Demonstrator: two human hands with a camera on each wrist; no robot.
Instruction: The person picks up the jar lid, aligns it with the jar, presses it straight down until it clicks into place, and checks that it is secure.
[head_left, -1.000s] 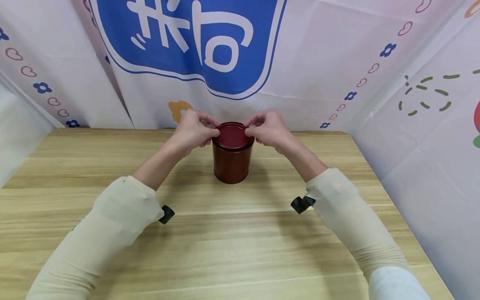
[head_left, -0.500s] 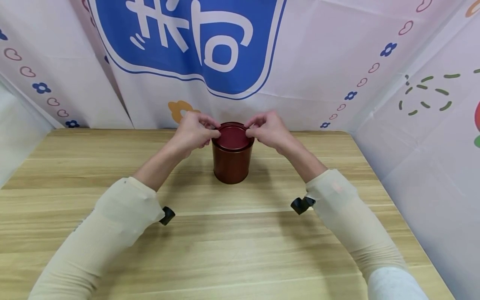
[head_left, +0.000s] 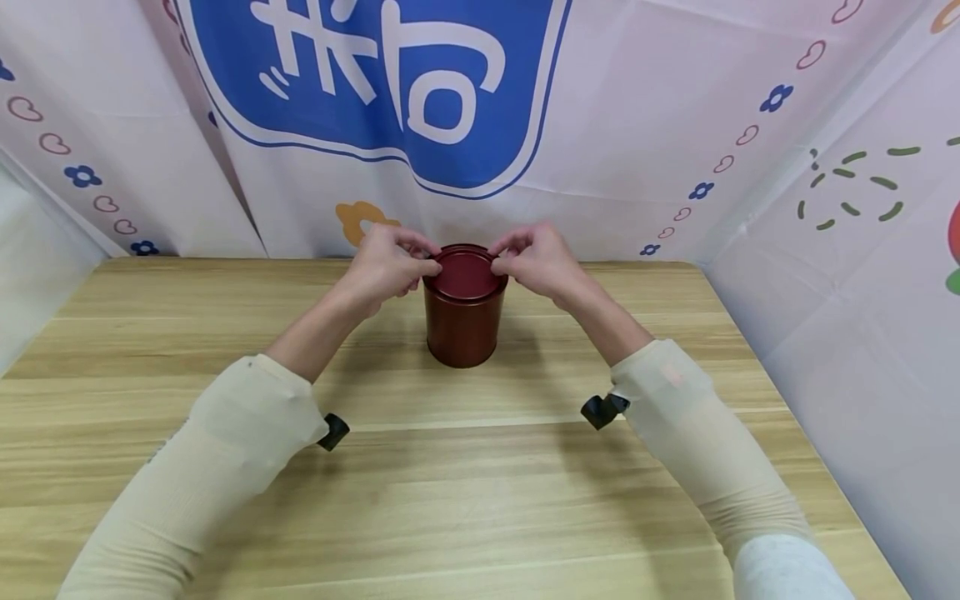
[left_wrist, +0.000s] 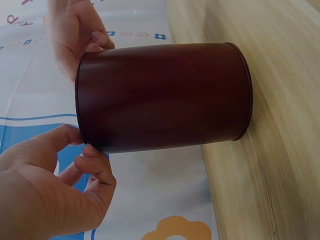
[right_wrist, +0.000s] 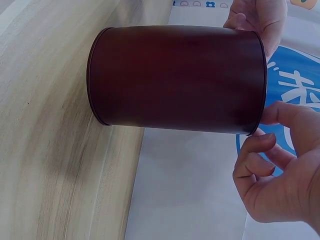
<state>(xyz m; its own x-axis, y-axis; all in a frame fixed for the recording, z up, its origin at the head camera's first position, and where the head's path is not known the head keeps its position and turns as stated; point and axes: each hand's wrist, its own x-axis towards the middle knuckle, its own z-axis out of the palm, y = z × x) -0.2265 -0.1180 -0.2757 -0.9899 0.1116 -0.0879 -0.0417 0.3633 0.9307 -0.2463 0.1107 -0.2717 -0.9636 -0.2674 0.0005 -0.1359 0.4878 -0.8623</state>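
Observation:
A dark red, glossy tin canister (head_left: 462,332) stands upright on the wooden table near its back edge. Its round maroon lid (head_left: 469,277) faces up. At the left of the top rim, my left hand (head_left: 384,267) pinches the edge between thumb and fingers. My right hand (head_left: 542,265) does the same on the opposite side. Seen from the left wrist, the canister (left_wrist: 165,97) lies across the picture, with the left hand's fingertips (left_wrist: 89,150) right at the rim. The right wrist view has the right hand (right_wrist: 280,170) at the rim too, its other fingers curled below.
The light wooden table (head_left: 465,500) spreads in front of the canister. Right behind it hangs a white printed cloth (head_left: 615,117) with a blue emblem, and another printed cloth (head_left: 847,275) borders the right side. Small black devices (head_left: 604,410) stick out from both sleeves.
Almost nothing differs: the canister stays in place and both hands keep their hold on the rim, with only a very slight shift of the hands and arms.

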